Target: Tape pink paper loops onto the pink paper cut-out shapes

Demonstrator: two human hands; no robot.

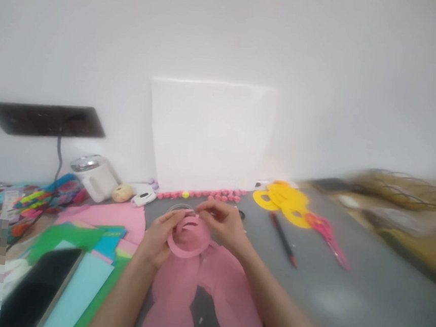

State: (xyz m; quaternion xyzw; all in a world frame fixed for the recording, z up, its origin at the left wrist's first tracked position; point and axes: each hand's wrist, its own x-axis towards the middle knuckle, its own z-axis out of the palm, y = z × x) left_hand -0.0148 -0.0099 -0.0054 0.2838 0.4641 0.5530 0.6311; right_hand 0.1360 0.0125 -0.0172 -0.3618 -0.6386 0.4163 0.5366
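Observation:
A pink paper cutout with a round ring shape and a slit near its top is held up in front of me. My left hand is closed on its left side, thumb near the upper edge. My right hand pinches at the top right edge of the same cutout; any small thing between those fingertips is too blurred to make out. Below, pink paper pieces with rounded lobes hang or lie over the grey table; where they join the ring is hidden. A clear roll, perhaps tape, shows partly behind the left fingers.
Yellow paper cutouts, pink scissors and a dark pencil lie at right. Coloured paper sheets and a dark phone are at left. Small pink balls line a white board against the wall.

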